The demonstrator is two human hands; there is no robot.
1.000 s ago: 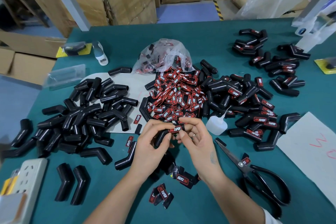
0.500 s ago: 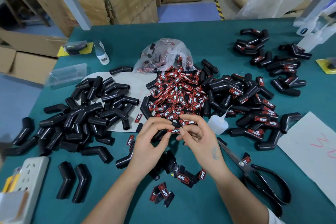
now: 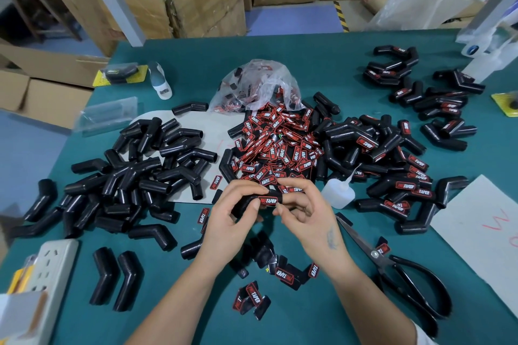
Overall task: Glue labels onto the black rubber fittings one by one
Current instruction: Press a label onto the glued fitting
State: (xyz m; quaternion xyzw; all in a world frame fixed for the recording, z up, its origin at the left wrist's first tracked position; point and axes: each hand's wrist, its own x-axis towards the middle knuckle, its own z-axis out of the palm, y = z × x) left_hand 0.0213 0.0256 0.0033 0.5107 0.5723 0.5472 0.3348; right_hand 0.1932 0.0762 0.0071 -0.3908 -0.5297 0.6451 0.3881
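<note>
My left hand (image 3: 229, 216) grips a black rubber fitting (image 3: 246, 203) above the green table (image 3: 308, 64), its thumb pressing the left end of a red-and-black label (image 3: 268, 200) stuck on the fitting. My right hand (image 3: 305, 210) curls round the fitting's right end, fingers behind it and thumb at the label's right edge. Behind the hands lies a heap of loose labels (image 3: 277, 145). Bare fittings (image 3: 134, 171) are piled on the left. Labelled fittings (image 3: 392, 165) are piled on the right. A small white glue bottle (image 3: 337, 193) stands just right of my right hand.
Black scissors (image 3: 406, 274) lie at the right front. Loose labels (image 3: 252, 300) are scattered under my wrists. A power strip (image 3: 53, 266) sits at the left front, two fittings (image 3: 115, 277) beside it. White paper (image 3: 485, 232) lies at the right edge; cardboard boxes (image 3: 196, 0) stand beyond the table.
Both hands with the fitting have drifted slightly away from me, toward the label heap. The label now lies flat along the fitting, with my thumbs at its two ends.
</note>
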